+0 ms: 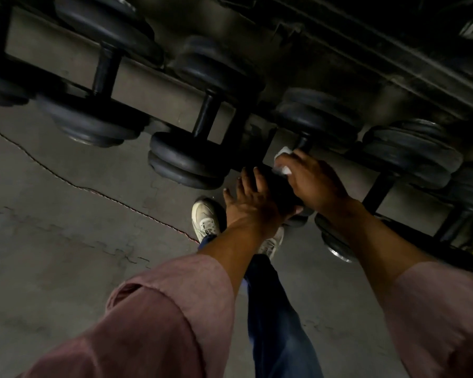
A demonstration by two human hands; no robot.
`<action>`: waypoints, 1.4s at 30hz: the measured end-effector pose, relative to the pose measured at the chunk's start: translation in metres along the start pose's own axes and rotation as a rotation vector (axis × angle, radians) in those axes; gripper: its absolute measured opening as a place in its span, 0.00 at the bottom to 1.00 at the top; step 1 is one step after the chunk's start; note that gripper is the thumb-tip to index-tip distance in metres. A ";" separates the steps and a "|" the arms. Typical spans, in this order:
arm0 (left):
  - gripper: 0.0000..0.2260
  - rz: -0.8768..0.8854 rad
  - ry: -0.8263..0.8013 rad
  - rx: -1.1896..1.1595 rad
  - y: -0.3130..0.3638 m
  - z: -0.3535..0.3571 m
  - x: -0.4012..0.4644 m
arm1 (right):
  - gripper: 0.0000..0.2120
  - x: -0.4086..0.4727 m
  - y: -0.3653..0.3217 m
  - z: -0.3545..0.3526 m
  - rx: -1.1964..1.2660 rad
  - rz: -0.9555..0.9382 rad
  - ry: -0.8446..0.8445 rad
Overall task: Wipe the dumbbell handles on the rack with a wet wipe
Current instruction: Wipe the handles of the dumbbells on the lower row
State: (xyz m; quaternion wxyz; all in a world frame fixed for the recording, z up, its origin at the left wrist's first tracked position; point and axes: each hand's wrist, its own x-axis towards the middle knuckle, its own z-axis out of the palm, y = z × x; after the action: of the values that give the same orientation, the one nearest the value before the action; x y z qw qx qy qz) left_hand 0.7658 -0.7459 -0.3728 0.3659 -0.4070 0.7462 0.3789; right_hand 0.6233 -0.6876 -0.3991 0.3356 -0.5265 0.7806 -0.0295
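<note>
Dim gym corner, and the whole view is tilted. I count five dumbbells on this rack [159, 85] that I can see well enough, all black with round rubbery heads, sitting side by side across the grey rail, plus part of another one lower down at the right edge. Three bare handles show clearly: one on the left [105, 69], one in the middle [206, 115] and one further right [377, 192].

The dumbbell being worked on [317, 115] is the fourth along. Its handle is mostly hidden, because the right hand [314, 178] is wrapped round it with the wet wipe [283, 159] bunched in its fingers [298, 156]. So the wipe sits between fingers and handle, with white bits sticking out on either side of the knuckles. Only a short dark stub of handle [303, 141] shows just above the hand.

The left hand [250, 200] holds nothing. Its fingers are straight and spread, laid flat on the near head of that same dumbbell, just beside the right hand.

Two loose pink sleeves, one per arm. Down on the floor [66, 214] there are two pale sneakers [205, 216], blue jeans, and one thin cord [93, 190] running across the jigsaw mat tiles.
</note>
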 end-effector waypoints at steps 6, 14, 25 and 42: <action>0.54 -0.013 0.002 0.019 -0.001 -0.001 -0.002 | 0.11 0.002 0.010 -0.008 -0.132 -0.160 -0.129; 0.54 -0.039 0.024 0.005 0.001 0.000 -0.003 | 0.22 -0.002 0.027 -0.004 -0.071 0.052 -0.012; 0.56 -0.044 0.078 0.010 0.000 0.008 0.002 | 0.32 -0.016 -0.008 0.014 0.154 0.294 0.342; 0.55 -0.022 0.131 0.003 0.000 0.011 0.001 | 0.13 0.009 0.029 0.006 0.498 0.577 0.175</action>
State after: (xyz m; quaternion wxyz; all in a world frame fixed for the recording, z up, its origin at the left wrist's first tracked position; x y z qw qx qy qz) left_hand 0.7681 -0.7370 -0.3788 0.3210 -0.4388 0.7645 0.3463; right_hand 0.6011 -0.6802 -0.4193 0.3799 -0.1832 0.8912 -0.1672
